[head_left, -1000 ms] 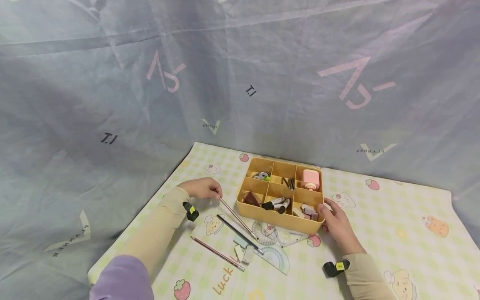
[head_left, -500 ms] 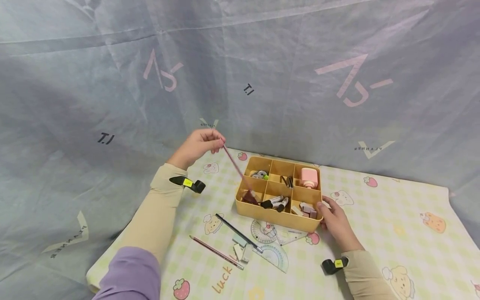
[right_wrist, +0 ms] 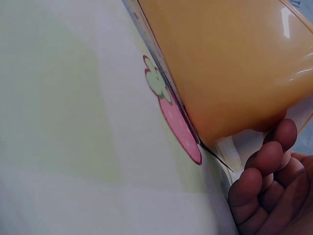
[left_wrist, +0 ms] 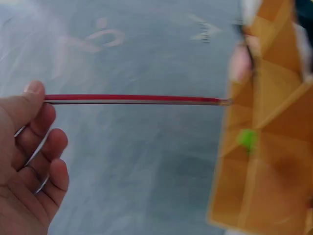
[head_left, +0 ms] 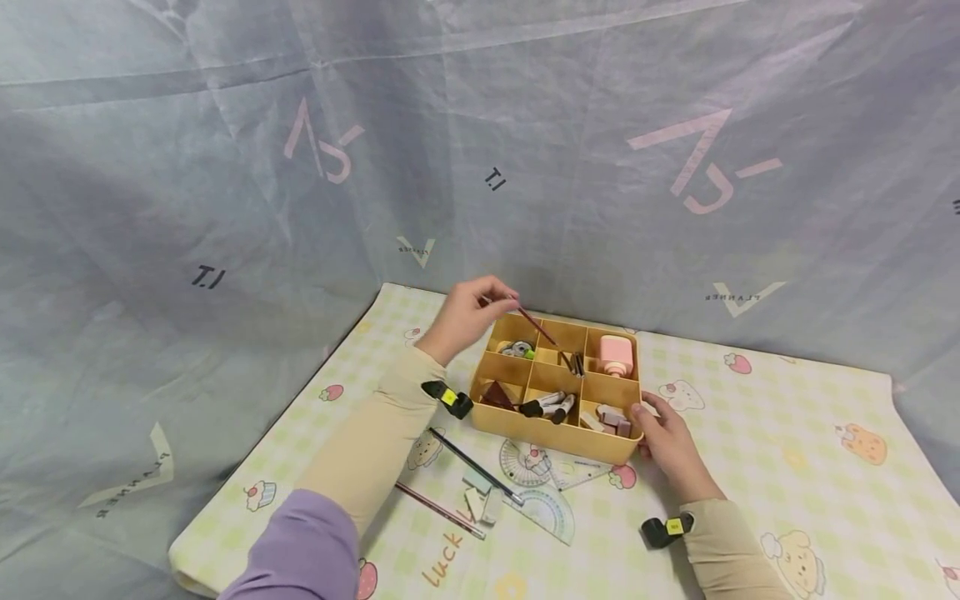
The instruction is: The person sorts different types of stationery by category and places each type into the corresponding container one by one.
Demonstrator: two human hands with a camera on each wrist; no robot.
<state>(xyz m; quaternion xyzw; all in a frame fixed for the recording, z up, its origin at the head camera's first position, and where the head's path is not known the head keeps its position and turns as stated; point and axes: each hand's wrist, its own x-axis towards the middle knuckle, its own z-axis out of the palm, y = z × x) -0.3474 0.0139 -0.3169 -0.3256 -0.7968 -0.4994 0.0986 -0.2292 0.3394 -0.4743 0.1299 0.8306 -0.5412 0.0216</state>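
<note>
My left hand (head_left: pixel 472 315) pinches a red striped pencil (head_left: pixel 537 326) by one end, between thumb and forefinger. The pencil (left_wrist: pixel 132 99) slants down, its far end at the back middle compartment of a yellow six-compartment organizer box (head_left: pixel 517 421). Short dark sticks (head_left: pixel 578 364) stand in that compartment. My right hand (head_left: pixel 671 450) grips the box's front right corner, thumb at the rim and fingers against the outer wall. In the right wrist view the curled fingers (right_wrist: pixel 244 188) show beside the box wall (right_wrist: pixel 230 63).
Inside the box are a pink bottle (head_left: pixel 617 353), black-and-white markers (head_left: pixel 551 406), erasers (head_left: pixel 611 417), a dark red triangular piece (head_left: pixel 497 395) and a grey-green item (head_left: pixel 517 349). In front lie a dark pencil (head_left: pixel 472 462), a red pencil (head_left: pixel 442 510), erasers (head_left: pixel 474 504) and clear protractors (head_left: pixel 547 512).
My left hand has lifted the pencil off the table, raised it, then carried it right over the box's back row. The right hand has stayed at the box.
</note>
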